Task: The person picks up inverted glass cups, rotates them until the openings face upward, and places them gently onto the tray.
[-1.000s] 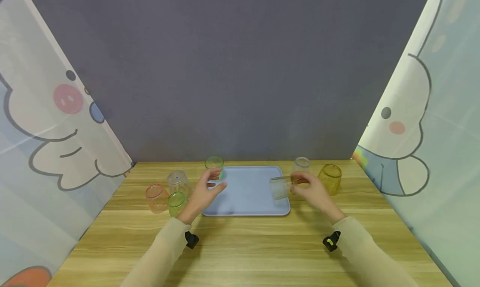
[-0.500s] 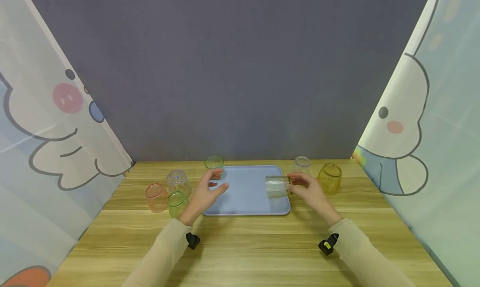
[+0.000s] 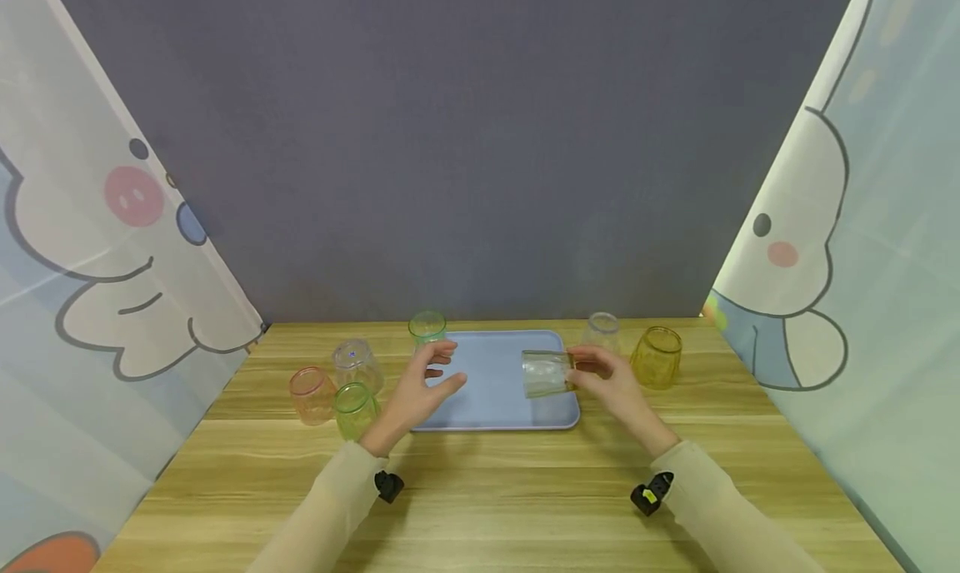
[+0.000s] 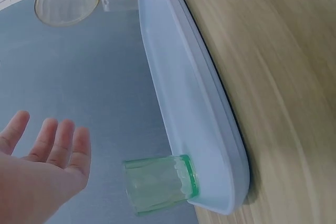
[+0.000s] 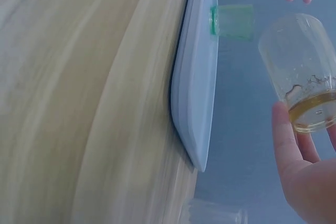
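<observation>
A clear drinking glass with an amber tint [image 3: 546, 373] lies sideways in the air over the right part of the pale blue tray [image 3: 487, 406]. My right hand [image 3: 613, 386] grips it around its base end, and its mouth faces left. In the right wrist view, thumb and fingers [image 5: 286, 140] hold the thick amber bottom. My left hand [image 3: 416, 394] is held above the tray's left side, fingers spread and relaxed, holding nothing. Just behind it stands a green-tinted glass [image 3: 427, 326], also seen in the left wrist view as a green glass [image 4: 157, 184] by the tray.
Left of the tray, a pink glass [image 3: 312, 396], a clear glass [image 3: 356, 363] and a light green glass [image 3: 355, 410] stand close together. To the right are another clear glass [image 3: 602, 330] and a yellow glass [image 3: 657, 358]. A grey partition [image 3: 480, 148] rises behind the wooden table [image 3: 495, 498].
My right hand has moved left over the tray, bringing the tilted glass with it. The left hand has drifted slightly to the right, still with nothing in it. The standing glasses stay put.
</observation>
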